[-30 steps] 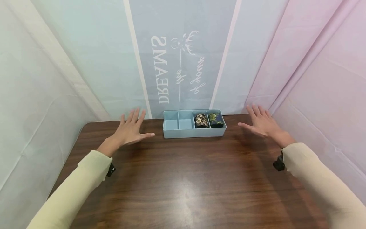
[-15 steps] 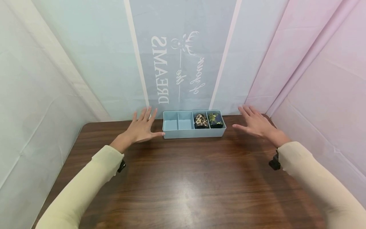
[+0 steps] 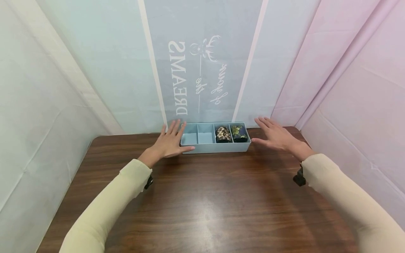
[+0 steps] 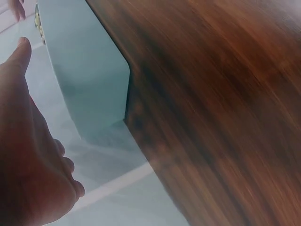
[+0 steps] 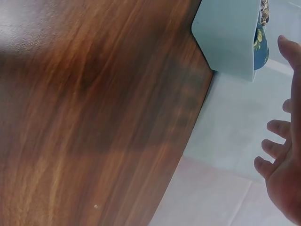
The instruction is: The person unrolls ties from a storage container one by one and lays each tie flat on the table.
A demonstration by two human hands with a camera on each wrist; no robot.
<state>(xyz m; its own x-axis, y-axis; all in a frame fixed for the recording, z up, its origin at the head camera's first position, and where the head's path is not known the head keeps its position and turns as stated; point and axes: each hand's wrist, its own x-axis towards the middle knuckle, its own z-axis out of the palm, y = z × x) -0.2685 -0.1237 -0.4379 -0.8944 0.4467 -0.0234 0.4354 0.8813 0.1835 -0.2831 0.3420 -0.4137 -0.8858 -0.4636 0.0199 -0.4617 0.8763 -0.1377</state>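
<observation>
A light blue organizer box [image 3: 218,148] with a row of compartments stands at the table's far edge. Its third compartment from the left holds a dark roll with beige flowers [image 3: 223,134]; the rightmost has a navy roll with green-yellow leaves [image 3: 238,133]. My left hand [image 3: 169,143] is spread at the box's left end, overlapping that corner in the head view, the thumb in front of its front wall. Fingers extended, my right hand [image 3: 276,136] is just off the right end. In the left wrist view the left hand [image 4: 35,160] shows beside the box [image 4: 89,61]. Neither hand holds anything.
The brown wooden table [image 3: 202,196] stretches from the box toward me. Right behind the box hangs a pale fabric backdrop [image 3: 202,21] with mirrored lettering. White cloth walls [image 3: 38,116] close off both sides.
My left hand has moved right, from apart from the box to its left end. My right hand has moved left, closer to the right end. The box and rolls stay in place.
</observation>
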